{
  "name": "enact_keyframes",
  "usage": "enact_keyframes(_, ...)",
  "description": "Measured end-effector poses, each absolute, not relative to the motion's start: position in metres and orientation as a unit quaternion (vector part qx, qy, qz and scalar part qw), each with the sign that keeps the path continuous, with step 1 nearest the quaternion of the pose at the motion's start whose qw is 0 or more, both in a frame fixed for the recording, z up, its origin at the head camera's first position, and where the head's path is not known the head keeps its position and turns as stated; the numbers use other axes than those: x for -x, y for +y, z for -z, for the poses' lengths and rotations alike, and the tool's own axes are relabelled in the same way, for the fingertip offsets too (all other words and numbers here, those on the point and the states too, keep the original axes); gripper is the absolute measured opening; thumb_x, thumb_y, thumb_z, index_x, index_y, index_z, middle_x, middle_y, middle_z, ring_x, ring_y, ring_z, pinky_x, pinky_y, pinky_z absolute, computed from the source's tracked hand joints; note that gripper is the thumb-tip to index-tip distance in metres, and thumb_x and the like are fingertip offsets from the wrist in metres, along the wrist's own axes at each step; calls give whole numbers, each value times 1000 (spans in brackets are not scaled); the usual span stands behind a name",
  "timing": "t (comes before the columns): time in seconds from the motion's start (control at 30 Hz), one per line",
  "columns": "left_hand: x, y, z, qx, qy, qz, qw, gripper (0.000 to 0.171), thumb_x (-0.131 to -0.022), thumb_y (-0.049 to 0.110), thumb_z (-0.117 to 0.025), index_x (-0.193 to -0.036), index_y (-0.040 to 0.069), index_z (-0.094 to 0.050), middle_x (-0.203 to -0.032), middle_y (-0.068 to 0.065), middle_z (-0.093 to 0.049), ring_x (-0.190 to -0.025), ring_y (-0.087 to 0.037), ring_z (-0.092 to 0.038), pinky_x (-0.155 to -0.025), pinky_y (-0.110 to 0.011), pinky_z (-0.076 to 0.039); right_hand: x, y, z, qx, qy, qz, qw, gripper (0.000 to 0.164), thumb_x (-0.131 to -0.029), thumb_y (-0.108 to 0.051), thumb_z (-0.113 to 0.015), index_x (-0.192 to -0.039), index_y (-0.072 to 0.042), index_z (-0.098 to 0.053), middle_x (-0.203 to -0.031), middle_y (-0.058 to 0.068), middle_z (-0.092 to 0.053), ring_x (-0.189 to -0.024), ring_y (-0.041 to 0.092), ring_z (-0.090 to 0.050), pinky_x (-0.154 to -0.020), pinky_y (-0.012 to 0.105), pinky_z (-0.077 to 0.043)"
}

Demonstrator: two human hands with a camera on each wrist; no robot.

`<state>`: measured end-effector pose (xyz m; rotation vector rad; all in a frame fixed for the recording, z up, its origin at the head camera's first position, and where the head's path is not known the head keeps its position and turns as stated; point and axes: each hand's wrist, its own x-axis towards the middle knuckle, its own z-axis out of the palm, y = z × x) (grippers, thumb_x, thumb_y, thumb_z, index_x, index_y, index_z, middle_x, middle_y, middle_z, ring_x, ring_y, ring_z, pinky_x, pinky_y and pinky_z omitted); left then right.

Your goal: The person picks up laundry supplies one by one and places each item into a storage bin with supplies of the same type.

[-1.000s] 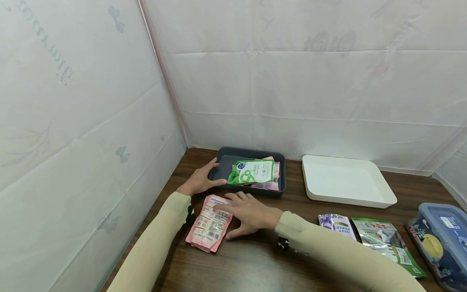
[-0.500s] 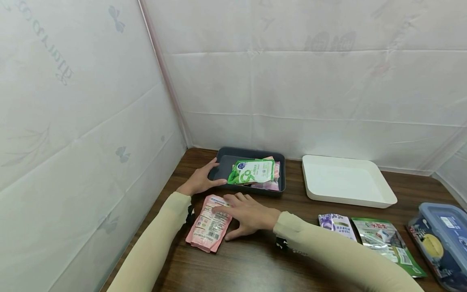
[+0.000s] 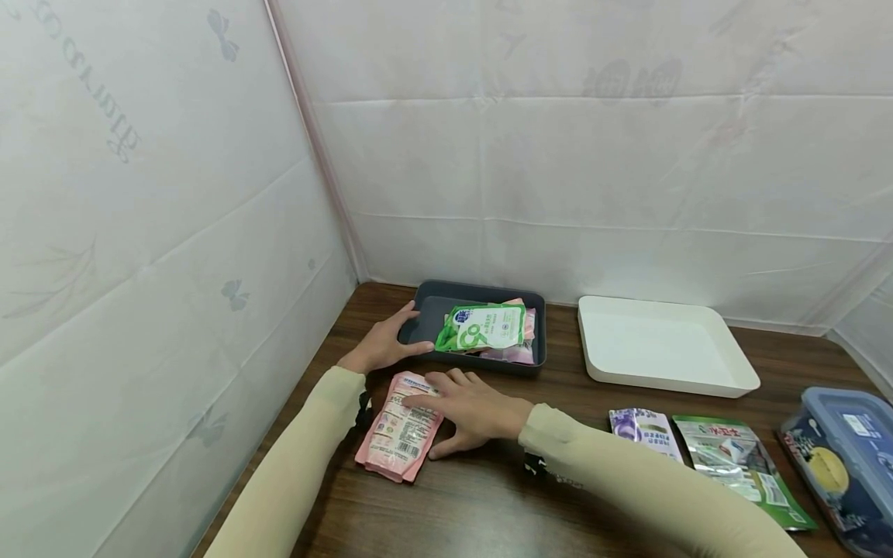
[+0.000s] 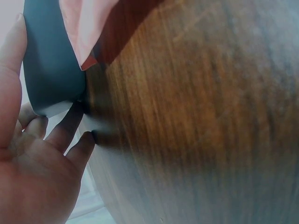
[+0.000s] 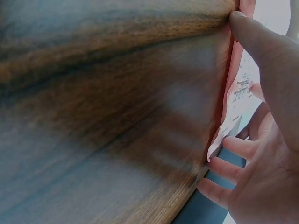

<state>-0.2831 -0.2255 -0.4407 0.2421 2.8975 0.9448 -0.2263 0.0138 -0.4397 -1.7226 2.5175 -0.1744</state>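
A dark grey tray [image 3: 446,298] stands near the back wall, holding a green-and-white pouch [image 3: 488,325] on top of pink ones. My left hand [image 3: 382,341] rests at its front left corner, thumb along the front wall and fingers spread against the left side. In front of the tray a pink printed pouch [image 3: 398,434] lies on the table, barcode side up. Over its right side spreads my right hand [image 3: 470,411], index finger across the print. In the right wrist view the right thumb [image 5: 261,42] is right at the pouch's edge, the other fingers near its far end.
A shallow white tray [image 3: 666,341] stands at the back right. Toward the right front lie a purple pouch [image 3: 645,430] and a green-and-silver pouch [image 3: 739,465]. A blue lidded box [image 3: 844,457] sits at the far right. White sheeting [image 3: 558,194] walls the table's back and left.
My right hand has slid slightly to the left over the pink pouch. The left hand and the dark tray have stayed in place.
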Motion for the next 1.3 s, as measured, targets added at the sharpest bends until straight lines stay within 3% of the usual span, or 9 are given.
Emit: enact_keyframes(1.3,284,-226,439,-82,950,-297,43,92,-84,60,-67,-153,11,-33,-164,-4,-10,-146,-34,-22,-112,-57,-26,225,7,437,567,822,32,40,79,-84,-66,-62,-152,-40,-32,-152,12,-35,-125,28,-39,-101,51,-39)
